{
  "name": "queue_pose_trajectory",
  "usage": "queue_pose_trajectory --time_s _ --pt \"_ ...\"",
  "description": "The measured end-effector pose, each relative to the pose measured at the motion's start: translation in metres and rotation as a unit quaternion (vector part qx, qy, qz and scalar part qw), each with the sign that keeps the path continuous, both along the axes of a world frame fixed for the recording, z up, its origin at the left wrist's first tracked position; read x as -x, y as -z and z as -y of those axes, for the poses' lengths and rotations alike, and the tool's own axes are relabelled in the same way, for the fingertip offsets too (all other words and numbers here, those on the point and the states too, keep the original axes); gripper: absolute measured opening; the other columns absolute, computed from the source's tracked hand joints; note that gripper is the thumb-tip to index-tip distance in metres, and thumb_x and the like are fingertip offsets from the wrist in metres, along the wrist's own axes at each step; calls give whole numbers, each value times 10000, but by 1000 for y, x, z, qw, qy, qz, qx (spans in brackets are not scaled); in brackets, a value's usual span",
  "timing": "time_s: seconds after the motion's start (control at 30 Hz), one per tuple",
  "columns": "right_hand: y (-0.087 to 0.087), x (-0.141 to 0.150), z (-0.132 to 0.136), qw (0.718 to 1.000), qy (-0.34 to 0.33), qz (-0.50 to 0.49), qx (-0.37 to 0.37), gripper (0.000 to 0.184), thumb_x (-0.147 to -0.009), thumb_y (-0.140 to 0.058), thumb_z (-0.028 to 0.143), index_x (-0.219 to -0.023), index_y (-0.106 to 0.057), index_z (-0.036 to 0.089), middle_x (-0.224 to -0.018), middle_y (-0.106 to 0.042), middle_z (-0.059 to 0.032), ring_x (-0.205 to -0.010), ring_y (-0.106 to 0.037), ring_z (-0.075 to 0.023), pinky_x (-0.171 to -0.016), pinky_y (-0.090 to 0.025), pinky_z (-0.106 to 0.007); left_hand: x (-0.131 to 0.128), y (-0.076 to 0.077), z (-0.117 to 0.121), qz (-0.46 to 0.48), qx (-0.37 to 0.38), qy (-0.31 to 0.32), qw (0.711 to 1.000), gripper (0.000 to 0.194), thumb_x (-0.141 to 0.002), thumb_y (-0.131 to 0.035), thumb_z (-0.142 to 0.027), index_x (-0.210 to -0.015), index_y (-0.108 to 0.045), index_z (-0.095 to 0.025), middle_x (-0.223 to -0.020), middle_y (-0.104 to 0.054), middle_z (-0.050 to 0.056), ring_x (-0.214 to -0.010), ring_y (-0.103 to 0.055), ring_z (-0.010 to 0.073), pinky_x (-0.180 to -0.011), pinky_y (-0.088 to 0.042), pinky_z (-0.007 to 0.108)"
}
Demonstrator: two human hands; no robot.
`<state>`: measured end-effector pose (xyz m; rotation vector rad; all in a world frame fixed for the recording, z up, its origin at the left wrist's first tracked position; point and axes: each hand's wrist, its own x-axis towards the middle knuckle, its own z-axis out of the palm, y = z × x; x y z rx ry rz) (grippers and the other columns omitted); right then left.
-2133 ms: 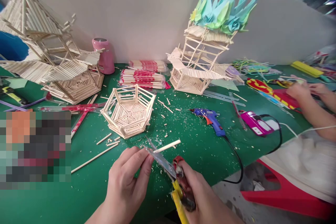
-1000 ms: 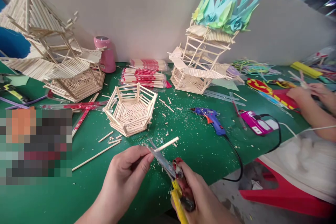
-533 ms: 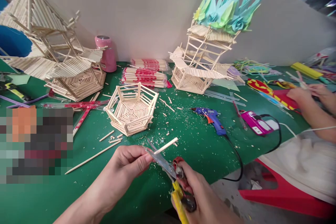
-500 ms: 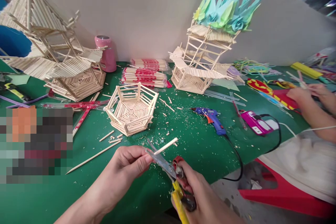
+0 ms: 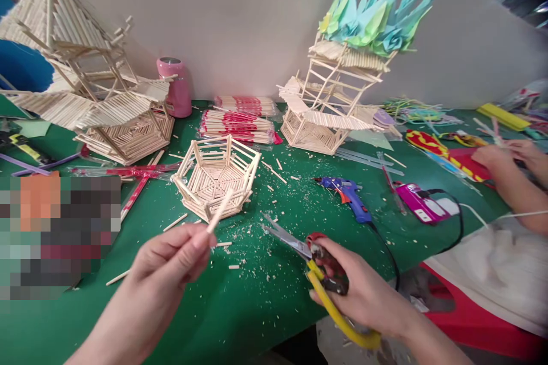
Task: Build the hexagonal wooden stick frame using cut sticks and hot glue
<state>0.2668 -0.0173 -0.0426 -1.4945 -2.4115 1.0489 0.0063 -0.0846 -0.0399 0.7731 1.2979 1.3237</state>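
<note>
Near the green table's front edge [image 5: 274,331], the left hand [image 5: 171,265] pinches a thin pale wooden stick [image 5: 220,212], best held steady; the right hand [image 5: 363,288] grips yellow-handled steel scissors [image 5: 315,271], seemingly parted

Left hand [image 5: 171,265] of the person, over the near part of the bench [image 5: 205,322]: bare, with a rounded back, a broad thumb and softly marked knuckles, passing through a smooth wrist into a bare forearm [image 5: 115,331] that widens away from it; some of the fingers are partly hidden. Right hand [image 5: 359,282], across the bench's near edge: likewise bare, with a long back and a narrower wrist, continuing into a slender, bare forearm [image 5: 422,328].
</note>
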Motion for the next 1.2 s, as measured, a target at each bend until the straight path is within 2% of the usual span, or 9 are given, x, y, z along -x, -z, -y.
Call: queue_pose_trajectory --time_s 0.13,0.3,0.43,0.53,0.63,0.73,0.83,0.97,1.2 --pt "11 -23 -29 988 2 110 -110 385 -736 -576 339 -1091 -532 195 -1013 -628 -86 -867 -633 -233 -743 -517 -358 -9 7 2 -161 27 71 984 316 -772 -566 -459 -659 -650 -176 -540 -448 -25 -494 -341 84 -425 -306 185" --pt "8 -41 -44 956 -3 219 -196 504 -710 -595 441 -1113 -568 139 -1141 -597 -154 -1005 -589 -327 -822 -485 -470 -18 13 0 -275 -9 72 959 274 -801 -520 -402 -715 -672 -191 -580 -572 -8 -527 -478 116 -465 -396 197" --pt "-14 -11 -26 944 -2 58 -325 295 -862 -484 318 -1105 -564 171 -1041 -633 -113 -968 -593 -239 -837 -479 -390 -22 13 -1 -330 -35 93 939 267 -824 -493 -362 -730 -670 -186 -630 -650 16 -557 -565 146 -441 -411 204" --pt "-23 28 -9 921 -97 -53 -375 243 -854 -533 208 -1092 -577 180 -1011 -641 -80 -967 -565 -202 -854 -456 -350 -25 12 0 -359 -62 116 924 228 -843 -483 -307 -766 -660 -185 -658 -667 13 -583 -595 141 -506 -455 207" --pt "-18 55 -5 909 -191 -64 -365 210 -864 -542 211 -1058 -621 191 -1001 -655 -54 -922 -547 -198 -821 -440 -349 -26 10 0 -381 -79 143 910 239 -868 -446 -272 -753 -635 -181 -689 -668 16 -615 -603 133 -555 -468 207" --pt "-5 66 -9 898 -226 -70 -371 184 -896 -507 241 -964 -662 171 -726 -649 -26 -683 -505 -159 -636 -407 -292 -25 9 1 -415 -78 162 892 276 -886 -412 -261 -720 -620 -184 -682 -655 18 -612 -591 131 -544 -455 207" --pt "6 68 -13 884 -227 -97 -396 235 -910 -480 260 -838 -679 158 -574 -567 -14 -587 -420 -150 -558 -338 -277 -24 11 3 -461 -86 160 869 291 -898 -386 -248 -752 -630 -186 -669 -637 21 -589 -576 131 -539 -443 217" --pt "12 69 -10 892 -224 -97 -381 343 -935 -414 267 -737 -665 141 -533 -499 -14 -554 -369 -145 -529 -301 -276 -28 17 6 -516 -94 136 841 311 -900 -372 -245 -738 -631 -187 -656 -627 30 -578 -582 144 -542 -439 235" --pt "22 68 -3 907 -210 -80 -356 370 -938 -392 250 -678 -634 147 -528 -470 -12 -557 -367 -147 -537 -281 -288 -31 26 8 -534 -96 133 830 324 -898 -364 -240 -733 -636 -178 -602 -602 22 -529 -571 143 -501 -415 229"
